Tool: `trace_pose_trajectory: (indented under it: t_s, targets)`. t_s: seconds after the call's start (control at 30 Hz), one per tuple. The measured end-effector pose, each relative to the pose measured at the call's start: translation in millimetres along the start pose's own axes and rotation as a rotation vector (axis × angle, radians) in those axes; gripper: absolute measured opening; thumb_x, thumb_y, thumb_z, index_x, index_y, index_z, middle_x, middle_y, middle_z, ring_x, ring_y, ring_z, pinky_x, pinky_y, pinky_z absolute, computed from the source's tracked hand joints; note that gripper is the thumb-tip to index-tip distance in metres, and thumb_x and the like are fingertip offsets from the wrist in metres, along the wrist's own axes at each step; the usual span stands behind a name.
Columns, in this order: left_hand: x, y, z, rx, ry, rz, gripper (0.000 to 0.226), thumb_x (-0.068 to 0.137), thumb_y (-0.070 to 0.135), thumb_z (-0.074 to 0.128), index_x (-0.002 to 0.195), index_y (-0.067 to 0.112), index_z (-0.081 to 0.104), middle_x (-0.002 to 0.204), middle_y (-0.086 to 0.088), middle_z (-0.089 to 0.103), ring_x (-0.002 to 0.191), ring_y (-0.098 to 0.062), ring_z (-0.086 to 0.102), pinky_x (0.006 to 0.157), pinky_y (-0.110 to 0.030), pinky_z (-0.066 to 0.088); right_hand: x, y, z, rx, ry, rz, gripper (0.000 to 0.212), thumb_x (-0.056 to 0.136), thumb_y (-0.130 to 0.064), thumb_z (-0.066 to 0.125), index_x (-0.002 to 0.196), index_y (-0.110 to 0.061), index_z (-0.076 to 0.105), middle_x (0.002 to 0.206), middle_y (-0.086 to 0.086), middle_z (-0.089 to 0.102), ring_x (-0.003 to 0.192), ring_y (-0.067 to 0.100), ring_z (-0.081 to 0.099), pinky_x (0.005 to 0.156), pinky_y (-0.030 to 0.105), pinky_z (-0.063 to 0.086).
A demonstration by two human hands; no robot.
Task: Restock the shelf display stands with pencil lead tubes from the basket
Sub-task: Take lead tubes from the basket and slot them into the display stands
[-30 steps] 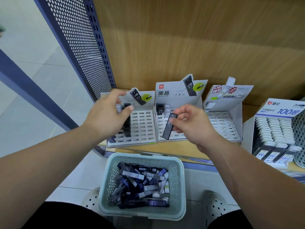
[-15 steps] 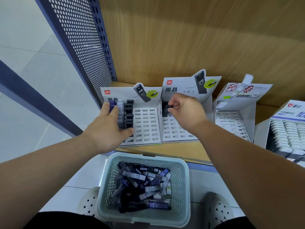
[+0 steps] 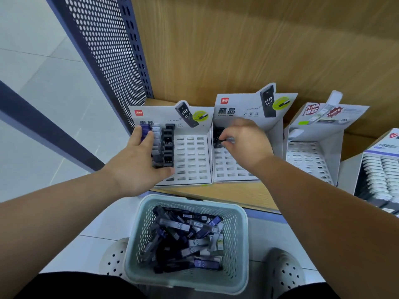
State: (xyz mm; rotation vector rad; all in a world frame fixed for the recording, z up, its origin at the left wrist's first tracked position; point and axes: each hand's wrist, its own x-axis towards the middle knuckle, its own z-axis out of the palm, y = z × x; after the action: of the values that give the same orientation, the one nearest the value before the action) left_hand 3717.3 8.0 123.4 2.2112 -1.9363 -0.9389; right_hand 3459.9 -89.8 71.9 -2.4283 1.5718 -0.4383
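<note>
At the person's feet, between two white perforated foam clogs [image 3: 285, 270], sits a pale green plastic basket [image 3: 240, 221] with lattice walls and a rounded rim. Inside it lies a loose heap of slim rectangular pencil lead tubes [image 3: 183, 228] in black, grey and violet plastic, crossed over one another, some printed HB.

Just beyond the basket runs the front edge of the light wooden shelf [image 3: 244, 195], its surface smooth and matte. On it, grey-white cardboard display stands sit side by side, each a sloped grid of small rectangular slots under a printed header.

The left hand [image 3: 138, 167] lies over the left cardboard stand [image 3: 192, 160]. Its fingers stretch straight along the filled left columns, the fingertips touching a violet tube top [image 3: 145, 128], the thumb at the stand's front. The grip is slack and holds nothing.

The right hand [image 3: 246, 141] is over the middle cardboard stand [image 3: 228, 169], its grip pinched with curled fingertips on a small black lead tube [image 3: 221, 140] at the upper-left slots.

Further right stand a third slotted stand [image 3: 311, 152] and a box of white tubes [image 3: 380, 169]. Behind them rise the wood-grain back panel [image 3: 259, 39] and a dark blue perforated metal side panel [image 3: 108, 50].
</note>
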Motion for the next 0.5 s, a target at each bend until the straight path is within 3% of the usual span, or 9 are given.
trace_pose_trajectory:
  t_s: [0.17,0.3,0.37,0.43,0.5]
  targets:
    - [-2,-1,-3,-0.040,-0.013,0.011,0.104,0.083,0.055,0.068,0.158,0.021,0.005,0.165,0.004,-0.014,0.153,-0.012,0.004,0.117,-0.025,0.016,-11,-8,-1,-0.006,0.051,0.002,0.018,0.089,-0.017,0.073,0.106,-0.014,0.078,0.103,0.010,0.067,0.099,0.032,0.061,0.074,0.036,0.052]
    - [-15,-11,-6,-0.027,-0.007,0.053,0.103,0.086,0.055,0.066,0.158,0.025,-0.001,0.165,0.007,-0.014,0.151,-0.005,-0.004,0.116,-0.022,0.013,-50,-25,-5,0.103,0.119,-0.022,0.006,0.093,-0.022,0.069,0.094,-0.017,0.072,0.085,-0.002,0.062,0.073,0.014,0.053,0.064,0.028,0.043]
    - [-26,-23,-6,-0.009,0.010,0.096,0.099,0.087,0.053,0.064,0.159,0.025,0.002,0.166,0.009,-0.007,0.150,-0.002,-0.005,0.116,-0.021,0.011,-79,-38,0,0.148,0.073,-0.049,0.011,0.094,-0.027,0.067,0.085,-0.019,0.069,0.074,-0.007,0.060,0.065,0.011,0.051,0.059,0.029,0.046]
    - [-40,-37,-5,-0.016,0.060,0.129,0.090,0.088,0.049,0.064,0.159,0.026,0.014,0.165,0.007,0.012,0.150,-0.006,0.010,0.118,-0.025,0.020,-107,-50,12,0.205,-0.018,-0.056,0.022,0.094,-0.038,0.061,0.080,-0.023,0.068,0.069,-0.011,0.060,0.060,0.009,0.054,0.057,0.028,0.050]
    - [-58,-48,-5,-0.066,0.129,0.133,0.073,0.089,0.042,0.065,0.153,0.028,0.032,0.152,0.005,0.037,0.133,-0.011,0.041,0.108,-0.028,0.038,-130,-59,29,0.235,-0.142,-0.039,0.032,0.093,-0.049,0.053,0.079,-0.026,0.068,0.069,-0.013,0.062,0.061,0.006,0.057,0.058,0.031,0.054]
